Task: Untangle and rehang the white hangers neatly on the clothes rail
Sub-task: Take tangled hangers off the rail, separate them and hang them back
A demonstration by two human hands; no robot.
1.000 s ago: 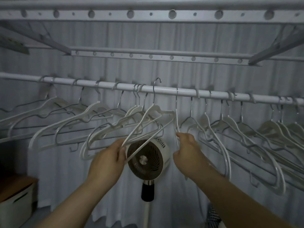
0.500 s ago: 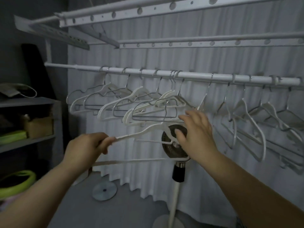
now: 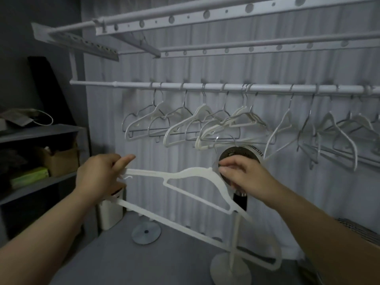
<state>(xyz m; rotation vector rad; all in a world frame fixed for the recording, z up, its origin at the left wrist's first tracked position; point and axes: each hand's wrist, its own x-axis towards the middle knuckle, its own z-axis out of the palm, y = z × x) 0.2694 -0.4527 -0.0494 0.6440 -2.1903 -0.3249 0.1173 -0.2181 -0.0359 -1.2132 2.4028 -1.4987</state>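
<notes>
Lowered since a moment ago, one white hanger [image 3: 195, 171] is now held clear below the clothes rail [image 3: 205, 87] and the other hangers [image 3: 185, 124], seemingly untangled and ready to rehang. The left hand [image 3: 98, 175] has its fingers gripping the hanger's left end; the right hand [image 3: 244, 177] has its fingers pinching by the hook. Print on the fan [image 3: 255, 150] is unreadable.

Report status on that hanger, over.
Left hand grips white hanger end; right hand pinches near its hook. Hanger off the clothes rail, held below. Fan stands behind right hand.
</notes>
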